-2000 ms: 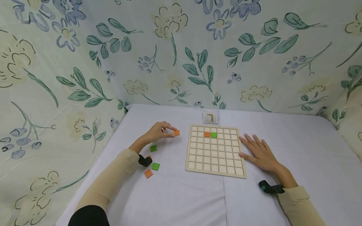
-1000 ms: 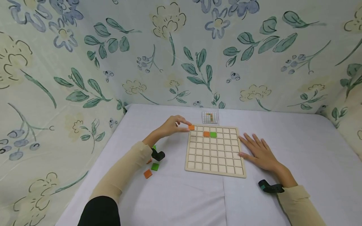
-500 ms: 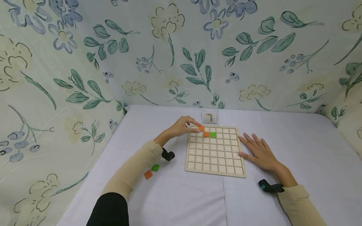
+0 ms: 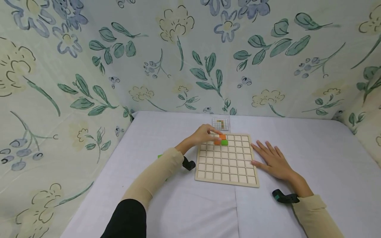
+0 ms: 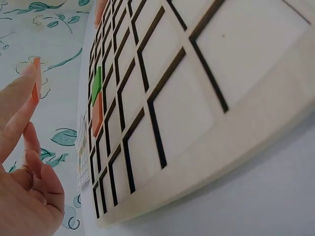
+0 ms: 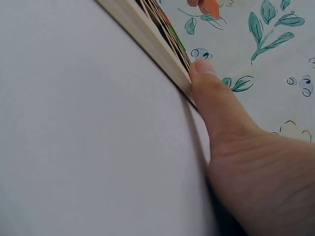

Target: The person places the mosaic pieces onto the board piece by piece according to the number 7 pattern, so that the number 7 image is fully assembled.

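Pinching an orange tile (image 4: 223,136) raised over the board (image 4: 221,162) toward twelve o'clock, the left hand (image 4: 202,135), right hand (image 4: 273,163) straight-fingered and spread, thumb touching the three o'clock edge, green tile (image 4: 224,142) and second orange tile (image 5: 98,115) adjoining in squares.

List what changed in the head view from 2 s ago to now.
The left hand carried the pinched orange tile rightward, from beside the wooden grid board to over its far rows; nothing was let go. Unchanged: right hand at the board's right edge, seated green tile, pattern card.
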Action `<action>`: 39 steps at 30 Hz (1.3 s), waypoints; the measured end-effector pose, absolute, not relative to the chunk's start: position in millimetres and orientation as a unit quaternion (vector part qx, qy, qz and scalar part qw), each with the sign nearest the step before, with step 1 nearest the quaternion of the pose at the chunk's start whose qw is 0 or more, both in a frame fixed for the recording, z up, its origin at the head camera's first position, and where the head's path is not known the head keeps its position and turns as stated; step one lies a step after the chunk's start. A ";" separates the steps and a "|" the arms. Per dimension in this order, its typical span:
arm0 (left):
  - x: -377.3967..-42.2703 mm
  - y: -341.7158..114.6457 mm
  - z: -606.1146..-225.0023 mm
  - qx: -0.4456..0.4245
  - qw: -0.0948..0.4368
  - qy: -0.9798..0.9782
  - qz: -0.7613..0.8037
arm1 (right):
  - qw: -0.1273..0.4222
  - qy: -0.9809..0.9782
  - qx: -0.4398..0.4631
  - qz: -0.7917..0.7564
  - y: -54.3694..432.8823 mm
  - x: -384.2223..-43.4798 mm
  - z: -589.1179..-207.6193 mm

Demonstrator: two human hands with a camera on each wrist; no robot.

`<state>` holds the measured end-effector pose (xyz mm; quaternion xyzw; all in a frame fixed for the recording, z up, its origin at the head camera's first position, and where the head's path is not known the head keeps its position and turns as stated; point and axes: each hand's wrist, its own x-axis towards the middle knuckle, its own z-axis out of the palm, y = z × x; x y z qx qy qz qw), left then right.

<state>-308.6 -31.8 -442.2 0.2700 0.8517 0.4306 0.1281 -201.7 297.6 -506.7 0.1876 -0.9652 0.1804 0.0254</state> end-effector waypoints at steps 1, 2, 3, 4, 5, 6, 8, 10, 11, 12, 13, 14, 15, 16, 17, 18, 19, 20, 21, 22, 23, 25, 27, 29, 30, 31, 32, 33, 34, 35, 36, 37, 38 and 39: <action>-308.7 -29.4 -443.4 0.268 0.129 0.850 0.434 | 0.025 -0.965 0.187 0.181 297.3 -201.5 -506.4; -308.6 -27.0 -444.1 0.269 0.128 0.850 0.436 | 0.024 -0.966 0.186 0.180 297.4 -201.5 -506.4; -308.6 -24.8 -444.9 0.268 0.130 0.848 0.439 | 0.025 -0.966 0.186 0.180 297.3 -201.4 -506.4; -308.6 -22.6 -445.3 0.266 0.131 0.845 0.444 | 0.025 -0.966 0.185 0.180 297.2 -201.4 -506.4; -308.7 -20.5 -446.2 0.266 0.133 0.844 0.447 | 0.025 -0.966 0.185 0.179 297.2 -201.4 -506.3; -308.9 -18.4 -447.3 0.263 0.136 0.843 0.450 | 0.023 -0.966 0.185 0.178 297.6 -201.6 -506.3; -308.8 -14.6 -448.7 0.256 0.140 0.842 0.454 | 0.022 -0.966 0.187 0.177 298.0 -201.9 -506.6; -309.2 -10.9 -449.6 0.247 0.142 0.844 0.454 | 0.021 -0.966 0.188 0.176 298.3 -202.1 -506.4; -309.4 -9.1 -450.1 0.243 0.143 0.846 0.453 | 0.020 -0.966 0.188 0.176 298.5 -202.2 -506.3; -309.8 -7.4 -450.9 0.238 0.145 0.847 0.453 | 0.020 -0.966 0.188 0.176 298.7 -202.4 -506.3; -310.0 -6.0 -451.2 0.234 0.146 0.848 0.453 | 0.021 -0.966 0.187 0.177 298.6 -202.3 -506.3; -310.0 -4.7 -451.4 0.230 0.149 0.848 0.453 | 0.021 -0.966 0.187 0.175 298.7 -202.4 -506.4; -310.0 -3.4 -451.7 0.227 0.149 0.849 0.453 | 0.021 -0.966 0.186 0.176 298.4 -202.3 -506.1; -310.1 -2.1 -452.4 0.225 0.151 0.849 0.453 | 0.021 -0.967 0.185 0.176 298.6 -202.5 -506.3; -310.1 -0.9 -453.3 0.224 0.153 0.849 0.453 | 0.022 -0.966 0.186 0.176 298.3 -202.3 -506.1; -310.1 0.1 -454.1 0.222 0.154 0.849 0.454 | 0.022 -0.967 0.185 0.176 298.2 -202.2 -506.0; -310.1 1.3 -454.8 0.220 0.157 0.849 0.454 | 0.024 -0.966 0.186 0.177 297.9 -201.9 -505.8; -309.8 2.5 -455.5 0.220 0.156 0.850 0.452 | 0.023 -0.966 0.186 0.176 297.8 -201.6 -505.4; -309.6 3.6 -456.4 0.218 0.158 0.851 0.452 | 0.022 -0.966 0.186 0.177 297.6 -201.2 -505.0; -309.6 4.8 -457.4 0.219 0.159 0.851 0.450 | 0.022 -0.966 0.186 0.177 297.6 -200.9 -504.9; -309.4 5.7 -458.1 0.219 0.160 0.851 0.450 | 0.021 -0.966 0.186 0.177 297.3 -200.4 -504.5; -309.1 7.7 -459.4 0.225 0.157 0.853 0.443 | 0.017 -0.966 0.185 0.177 296.8 -199.8 -504.0; -309.0 9.3 -460.8 0.229 0.156 0.855 0.439 | 0.014 -0.967 0.184 0.177 296.5 -199.7 -503.7; -309.1 10.8 -462.0 0.234 0.152 0.856 0.435 | 0.012 -0.967 0.183 0.177 296.4 -199.5 -503.5; -309.4 11.5 -462.6 0.237 0.151 0.858 0.430 | 0.013 -0.967 0.183 0.178 296.4 -199.6 -503.3; -309.7 12.2 -463.3 0.237 0.149 0.859 0.429 | 0.013 -0.967 0.183 0.178 296.4 -199.5 -503.1; -309.9 12.9 -463.9 0.238 0.149 0.859 0.427 | 0.013 -0.967 0.182 0.179 296.5 -199.5 -502.8; -310.1 13.6 -464.4 0.240 0.146 0.861 0.424 | 0.014 -0.966 0.183 0.180 296.5 -199.5 -502.8; -310.0 14.4 -464.5 0.239 0.144 0.862 0.422 | 0.014 -0.966 0.183 0.179 296.6 -199.5 -502.7; -310.0 15.3 -464.9 0.239 0.142 0.864 0.419 | 0.014 -0.966 0.183 0.179 296.7 -199.6 -502.8; -310.1 15.9 -465.5 0.238 0.141 0.866 0.417 | 0.014 -0.966 0.184 0.179 296.7 -199.5 -502.6; -310.2 16.4 -466.1 0.237 0.140 0.868 0.414 | 0.015 -0.966 0.183 0.179 296.6 -199.4 -502.5; -310.4 16.9 -467.1 0.236 0.140 0.869 0.412 | 0.014 -0.967 0.183 0.179 296.5 -199.2 -502.2; -310.6 17.4 -468.1 0.235 0.139 0.871 0.409 | 0.014 -0.967 0.183 0.179 296.5 -199.0 -502.0</action>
